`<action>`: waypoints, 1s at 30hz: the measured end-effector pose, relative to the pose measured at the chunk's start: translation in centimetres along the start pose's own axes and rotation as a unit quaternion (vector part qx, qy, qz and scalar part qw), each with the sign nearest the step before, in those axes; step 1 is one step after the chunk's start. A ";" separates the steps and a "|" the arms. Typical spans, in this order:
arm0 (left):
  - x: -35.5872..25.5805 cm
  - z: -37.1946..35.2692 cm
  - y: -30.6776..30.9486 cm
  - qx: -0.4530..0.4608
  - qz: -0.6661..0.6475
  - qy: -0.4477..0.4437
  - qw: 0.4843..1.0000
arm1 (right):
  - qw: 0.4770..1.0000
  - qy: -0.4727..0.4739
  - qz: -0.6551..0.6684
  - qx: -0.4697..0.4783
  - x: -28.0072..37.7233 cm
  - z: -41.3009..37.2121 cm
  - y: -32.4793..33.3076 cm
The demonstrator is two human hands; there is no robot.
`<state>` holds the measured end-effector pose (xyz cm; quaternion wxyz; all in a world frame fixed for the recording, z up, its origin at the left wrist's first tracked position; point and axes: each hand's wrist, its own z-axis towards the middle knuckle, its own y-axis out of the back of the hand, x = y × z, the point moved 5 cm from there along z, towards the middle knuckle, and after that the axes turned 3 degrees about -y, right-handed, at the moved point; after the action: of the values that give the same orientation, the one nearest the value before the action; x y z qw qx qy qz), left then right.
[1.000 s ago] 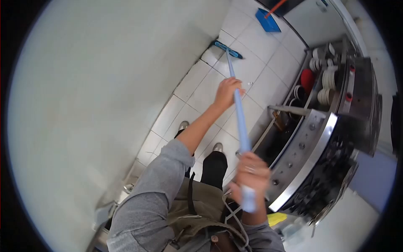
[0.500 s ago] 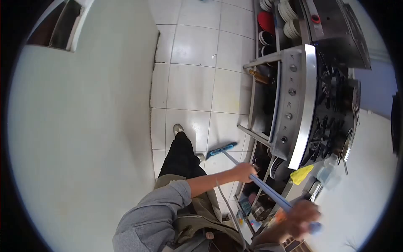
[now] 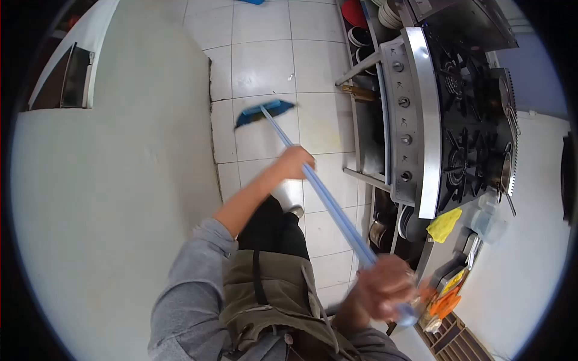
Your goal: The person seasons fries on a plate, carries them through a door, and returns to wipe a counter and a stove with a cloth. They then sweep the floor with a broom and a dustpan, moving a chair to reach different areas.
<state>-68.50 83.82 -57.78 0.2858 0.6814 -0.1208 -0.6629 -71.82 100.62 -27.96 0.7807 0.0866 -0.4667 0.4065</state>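
A broom with a light blue handle slants across the view. My left hand is wrapped round the lower part of the handle. Near its top end, my right hand grips it too, slightly blurred. The blue broom head with dark bristles is on the white tiled floor, ahead of my feet and near the left wall. Small white bits lie on the tiles beyond the head.
A stove with knobs and black burners stands along the right, pans at its back. Shelves below hold bowls and pots. A yellow cloth hangs beside a clear plastic container. A pale wall runs along the left.
The broom head has swung forward and left across the floor. Both hands stay on the handle; the left has moved forward and left, the right back toward my body. The view has shifted.
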 end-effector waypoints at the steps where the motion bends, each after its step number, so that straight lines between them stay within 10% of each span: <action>1: 2.7 -0.6 2.0 -0.045 -0.015 -0.034 0.998 | 0.995 -0.017 -0.067 -0.069 -2.0 -2.4 -0.5; 7: 8.2 0.0 11.9 -0.141 0.159 -0.027 0.977 | 0.974 -0.148 -0.007 0.169 -7.5 -0.3 -6.0; 13: -10.9 3.7 6.3 -0.105 -0.017 -0.068 0.992 | 0.973 0.113 0.143 0.140 8.0 9.7 -1.3; 17: -18.0 5.2 -2.3 0.031 -0.148 -0.103 0.983 | 0.966 0.114 0.186 0.140 11.2 13.2 0.4; 18: -17.1 5.9 -4.2 0.027 -0.147 -0.107 0.983 | 0.965 0.098 0.201 0.136 10.6 13.3 1.2; 19: -15.8 6.5 -6.4 0.041 -0.189 -0.113 0.975 | 0.960 0.192 -0.205 -0.014 8.2 12.7 -1.1; 21: -13.5 7.8 -8.0 0.054 -0.227 -0.119 0.965 | 0.982 0.066 -0.164 0.063 2.8 11.9 -1.7; 30: -4.2 17.8 0.5 -0.035 -0.090 -0.044 0.994 | 0.991 0.115 -0.025 0.057 -3.5 19.8 2.3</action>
<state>-86.13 81.56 -53.27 0.2428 0.6495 -0.0480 -0.7189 -87.36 89.99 -20.42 0.8331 0.0949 -0.3476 0.4196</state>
